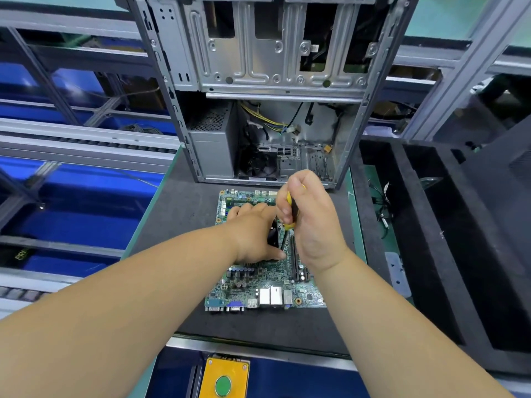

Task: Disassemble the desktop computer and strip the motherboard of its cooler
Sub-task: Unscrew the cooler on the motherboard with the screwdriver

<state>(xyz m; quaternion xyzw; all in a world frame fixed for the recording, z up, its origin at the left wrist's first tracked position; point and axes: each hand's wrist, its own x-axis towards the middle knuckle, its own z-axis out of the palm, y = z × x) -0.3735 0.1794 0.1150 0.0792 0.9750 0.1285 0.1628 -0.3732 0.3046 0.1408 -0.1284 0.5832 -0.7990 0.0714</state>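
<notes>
Head view: a yellow-and-black screwdriver [290,209] is clenched in the grip of the right hand [311,222], its handle wrapped by the fingers and its tip pointed down at the board. The left hand [255,234] is laid flat over a black cooler [274,235], which is mostly hidden beneath it; whether that grip is closed on the cooler cannot be told. Both hands are held above the middle of a green motherboard [264,280], which is set flat on a dark mat [178,214] on the desk [356,225], its port row turned toward the person. Just beyond the board, an opened grey computer case [258,81] is stood upright, with loose cables [270,122] seen inside. A black foam tray [448,239] is placed at the right, and a green button on a yellow box [224,382] is seen at the near edge.
</notes>
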